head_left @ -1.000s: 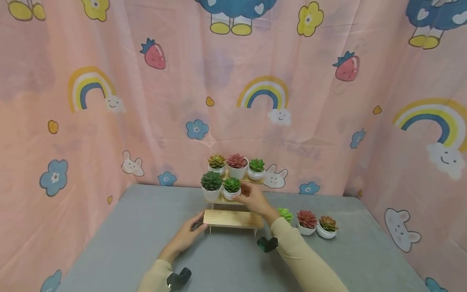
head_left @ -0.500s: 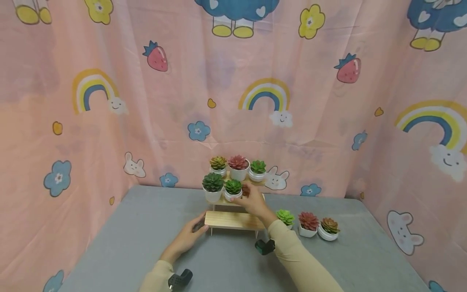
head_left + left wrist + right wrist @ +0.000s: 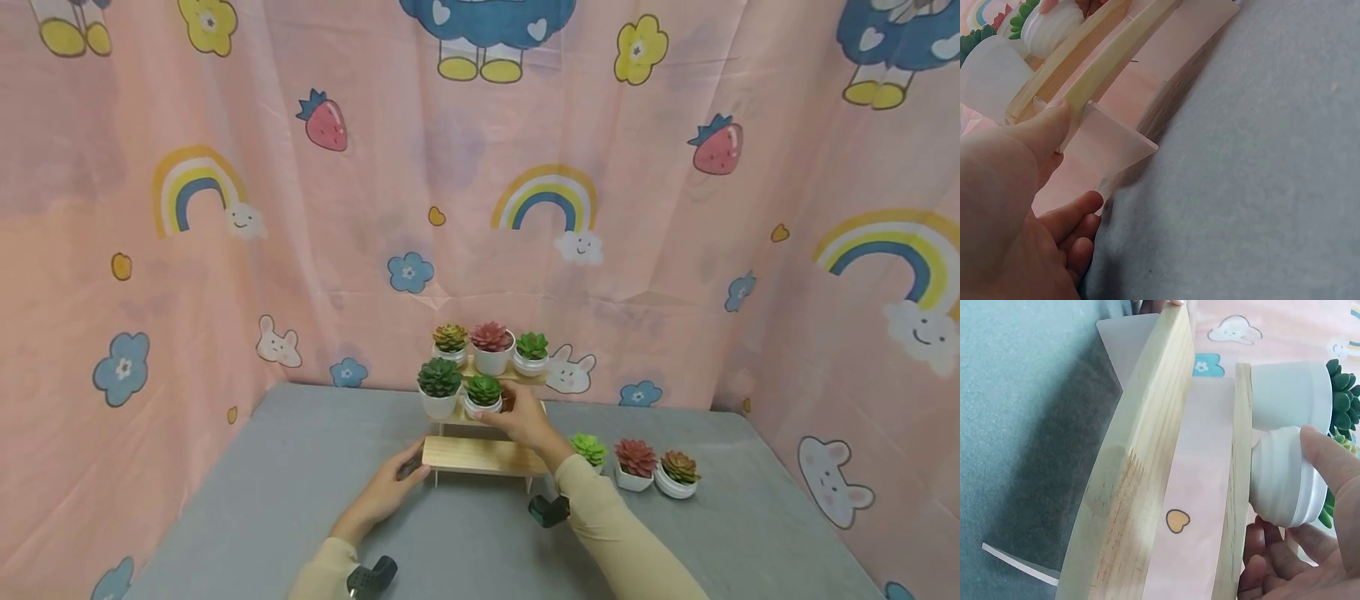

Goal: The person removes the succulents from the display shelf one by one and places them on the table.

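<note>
My right hand [image 3: 522, 414] pinches the white ringed pot of a small green succulent [image 3: 483, 390] on the middle tier of a wooden tiered plant stand [image 3: 483, 456]. In the right wrist view, the thumb lies on the side of this white pot [image 3: 1282, 478], and fingers are below it. A dark green succulent in a taller white pot [image 3: 439, 387] stands just left of it. My left hand [image 3: 384, 486] holds the left end of the bottom tier. In the left wrist view, its thumb [image 3: 1054, 122] presses that board's end, with the other fingers curled lower down.
Yellowish [image 3: 450, 340], red [image 3: 491, 343] and green [image 3: 531, 352] potted succulents stand on the top tier. On the grey table [image 3: 247, 500] at right are light green [image 3: 588, 450], red [image 3: 635, 462] and brownish [image 3: 678, 473] ones. A pink patterned curtain [image 3: 360, 208] hangs behind.
The head view shifts slightly, so the scene sits a little lower. Both hands keep their places, the right on the small green succulent's pot and the left on the stand.
</note>
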`<action>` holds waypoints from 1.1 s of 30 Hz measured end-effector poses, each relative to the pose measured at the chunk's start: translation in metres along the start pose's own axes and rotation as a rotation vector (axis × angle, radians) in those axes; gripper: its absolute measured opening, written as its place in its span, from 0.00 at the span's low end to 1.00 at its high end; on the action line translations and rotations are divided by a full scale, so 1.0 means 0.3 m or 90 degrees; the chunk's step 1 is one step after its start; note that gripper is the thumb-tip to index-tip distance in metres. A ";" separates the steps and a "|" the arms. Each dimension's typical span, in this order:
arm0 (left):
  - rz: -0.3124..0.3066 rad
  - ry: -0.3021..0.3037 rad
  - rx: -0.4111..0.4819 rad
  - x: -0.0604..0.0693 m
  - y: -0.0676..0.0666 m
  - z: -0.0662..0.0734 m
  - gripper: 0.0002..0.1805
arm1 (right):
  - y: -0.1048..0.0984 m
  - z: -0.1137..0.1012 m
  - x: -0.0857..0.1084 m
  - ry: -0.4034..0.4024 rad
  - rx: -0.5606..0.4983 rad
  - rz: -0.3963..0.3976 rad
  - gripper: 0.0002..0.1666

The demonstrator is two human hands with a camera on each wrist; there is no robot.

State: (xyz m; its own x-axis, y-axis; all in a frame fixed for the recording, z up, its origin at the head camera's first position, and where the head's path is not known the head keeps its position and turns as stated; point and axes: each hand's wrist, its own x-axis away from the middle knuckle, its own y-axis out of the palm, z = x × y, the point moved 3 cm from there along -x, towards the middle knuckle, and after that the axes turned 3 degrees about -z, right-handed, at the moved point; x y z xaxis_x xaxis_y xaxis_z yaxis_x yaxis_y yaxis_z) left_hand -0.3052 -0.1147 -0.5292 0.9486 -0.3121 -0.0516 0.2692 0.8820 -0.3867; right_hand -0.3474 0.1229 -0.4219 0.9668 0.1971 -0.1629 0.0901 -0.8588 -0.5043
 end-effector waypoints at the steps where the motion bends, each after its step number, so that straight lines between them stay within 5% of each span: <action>1: 0.001 -0.002 0.001 0.000 0.000 0.000 0.35 | -0.001 -0.001 0.001 -0.001 0.001 -0.002 0.33; 33: 0.000 0.010 0.013 -0.003 0.002 -0.003 0.34 | -0.144 -0.038 0.152 -0.078 0.009 -0.047 0.32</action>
State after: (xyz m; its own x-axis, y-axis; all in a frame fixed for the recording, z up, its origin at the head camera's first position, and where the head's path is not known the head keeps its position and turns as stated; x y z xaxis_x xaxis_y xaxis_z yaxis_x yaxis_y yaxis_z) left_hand -0.3059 -0.1143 -0.5302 0.9458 -0.3180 -0.0658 0.2733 0.8889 -0.3677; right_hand -0.3044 0.1637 -0.3978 0.9209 0.3167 -0.2272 0.1555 -0.8330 -0.5309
